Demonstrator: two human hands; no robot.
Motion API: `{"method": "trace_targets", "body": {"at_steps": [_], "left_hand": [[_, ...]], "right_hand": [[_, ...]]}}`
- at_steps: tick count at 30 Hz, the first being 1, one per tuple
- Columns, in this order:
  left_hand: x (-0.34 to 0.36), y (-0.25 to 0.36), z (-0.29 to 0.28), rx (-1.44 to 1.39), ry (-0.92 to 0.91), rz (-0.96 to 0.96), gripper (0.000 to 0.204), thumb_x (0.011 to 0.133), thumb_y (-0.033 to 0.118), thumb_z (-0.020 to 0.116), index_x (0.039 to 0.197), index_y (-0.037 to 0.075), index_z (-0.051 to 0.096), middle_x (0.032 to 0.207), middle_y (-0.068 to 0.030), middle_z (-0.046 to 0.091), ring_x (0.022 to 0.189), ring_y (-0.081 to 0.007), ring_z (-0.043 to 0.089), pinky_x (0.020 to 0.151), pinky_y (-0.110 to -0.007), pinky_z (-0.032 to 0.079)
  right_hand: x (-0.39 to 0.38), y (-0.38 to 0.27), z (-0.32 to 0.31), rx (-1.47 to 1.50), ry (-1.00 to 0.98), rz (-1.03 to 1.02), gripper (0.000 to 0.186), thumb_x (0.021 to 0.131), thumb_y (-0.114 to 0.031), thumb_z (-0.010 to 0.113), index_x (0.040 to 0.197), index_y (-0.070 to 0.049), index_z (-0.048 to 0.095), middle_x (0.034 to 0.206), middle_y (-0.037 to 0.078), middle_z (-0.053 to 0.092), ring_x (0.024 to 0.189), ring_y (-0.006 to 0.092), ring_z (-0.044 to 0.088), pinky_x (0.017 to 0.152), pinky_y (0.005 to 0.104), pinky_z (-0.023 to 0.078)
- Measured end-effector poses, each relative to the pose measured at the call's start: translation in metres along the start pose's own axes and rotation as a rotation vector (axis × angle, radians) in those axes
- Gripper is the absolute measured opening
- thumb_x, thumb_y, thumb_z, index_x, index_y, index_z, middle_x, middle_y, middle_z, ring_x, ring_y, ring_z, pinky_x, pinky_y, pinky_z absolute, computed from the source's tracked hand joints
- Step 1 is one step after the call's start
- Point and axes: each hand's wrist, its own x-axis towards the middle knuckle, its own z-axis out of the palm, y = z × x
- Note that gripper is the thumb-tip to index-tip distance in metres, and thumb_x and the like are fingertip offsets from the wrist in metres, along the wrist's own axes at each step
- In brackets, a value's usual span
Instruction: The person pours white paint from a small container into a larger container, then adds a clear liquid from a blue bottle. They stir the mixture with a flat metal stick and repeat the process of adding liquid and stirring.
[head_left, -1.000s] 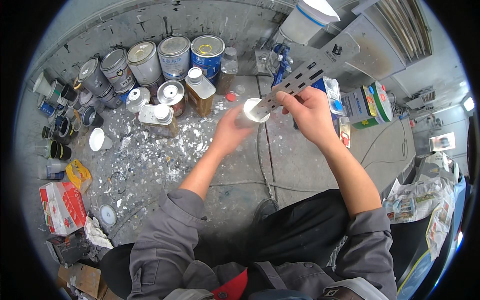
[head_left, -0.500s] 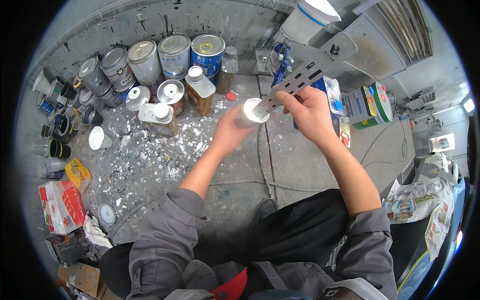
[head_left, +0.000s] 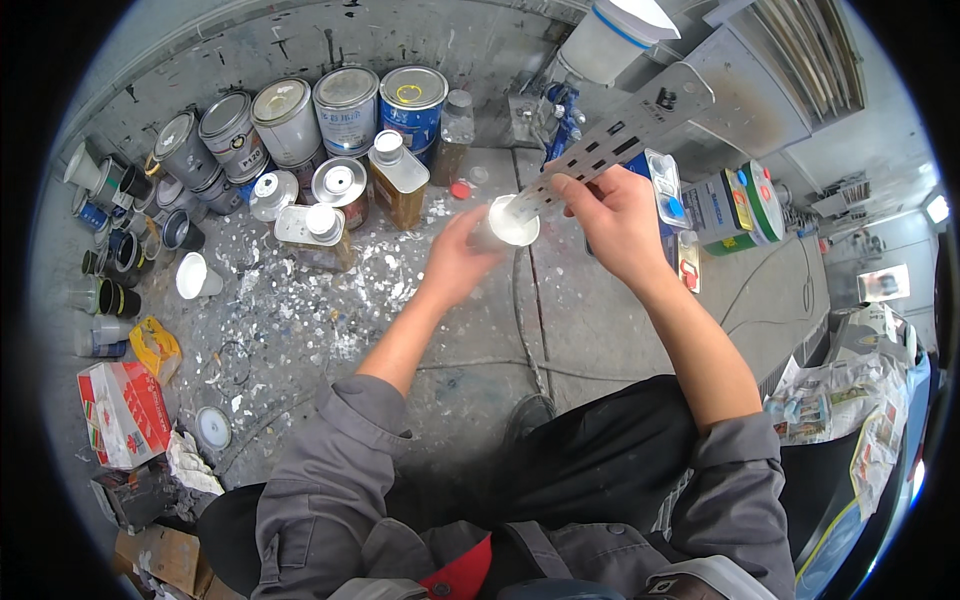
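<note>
My left hand is wrapped round a white cup, held tilted above the floor with white liquid in it. My right hand pinches a flat, light-grey mixing stick with rows of dark slots. The stick slants down to the left, its lower end inside the cup's mouth, and its wide rounded end rises past my right hand. How deep the tip sits in the liquid I cannot tell.
Several paint cans line the wall, with solvent tins before them. A second white cup stands left on the paint-spattered floor. A blue spray gun hangs at the back. A hose crosses the floor. Masked newspaper lies right.
The stick's lower end has shifted slightly toward the cup's far side, and more of the white liquid shows. Both hands keep their grips, nearly in place.
</note>
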Motion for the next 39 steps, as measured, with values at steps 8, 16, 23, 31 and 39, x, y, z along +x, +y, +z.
{"method": "trace_targets", "body": {"at_steps": [8, 16, 23, 31, 39], "left_hand": [[-0.001, 0.000, 0.003, -0.019, 0.005, -0.016, 0.075, 0.083, 0.003, 0.087, 0.153, 0.007, 0.061, 0.145, -0.0140, 0.064, 0.127, -0.0287, 0.069, 0.105, -0.039, 0.058], [0.002, -0.003, -0.001, -0.033, -0.014, -0.050, 0.075, 0.082, 0.002, 0.087, 0.153, 0.007, 0.061, 0.146, -0.0139, 0.063, 0.126, -0.0273, 0.070, 0.104, -0.038, 0.059], [0.002, 0.001, 0.000, -0.011, -0.026, -0.017, 0.076, 0.081, -0.001, 0.087, 0.152, 0.007, 0.061, 0.147, -0.0135, 0.063, 0.133, -0.0286, 0.067, 0.109, -0.039, 0.058], [0.003, -0.001, 0.001, -0.007, -0.012, -0.024, 0.077, 0.081, 0.001, 0.086, 0.153, 0.006, 0.060, 0.148, -0.0143, 0.063, 0.134, -0.0292, 0.066, 0.109, -0.039, 0.057], [0.004, -0.005, 0.001, -0.068, -0.010, -0.019, 0.075, 0.081, 0.001, 0.085, 0.152, 0.006, 0.062, 0.145, -0.0154, 0.065, 0.131, -0.0295, 0.068, 0.108, -0.040, 0.056]], "right_hand": [[-0.001, -0.008, 0.000, -0.005, -0.100, 0.017, 0.020, 0.103, -0.010, 0.075, 0.118, 0.002, 0.081, 0.090, 0.005, 0.077, 0.077, 0.0099, 0.067, 0.071, 0.0284, 0.055], [0.003, -0.001, -0.025, -0.103, -0.275, -0.137, 0.020, 0.102, -0.007, 0.074, 0.120, -0.001, 0.081, 0.091, 0.003, 0.075, 0.082, 0.0109, 0.065, 0.075, 0.0301, 0.054], [0.005, 0.005, -0.029, -0.043, -0.168, -0.110, 0.021, 0.101, -0.007, 0.075, 0.119, 0.001, 0.081, 0.097, 0.007, 0.080, 0.086, 0.0128, 0.071, 0.079, 0.0308, 0.057], [0.005, 0.016, -0.024, 0.019, -0.065, 0.102, 0.023, 0.100, -0.017, 0.078, 0.110, 0.004, 0.082, 0.085, 0.007, 0.079, 0.074, 0.0112, 0.068, 0.069, 0.0300, 0.054], [0.000, -0.001, -0.030, -0.051, -0.282, 0.041, 0.019, 0.102, -0.012, 0.076, 0.115, 0.001, 0.080, 0.092, 0.003, 0.076, 0.080, 0.0110, 0.066, 0.074, 0.0299, 0.054]]}}
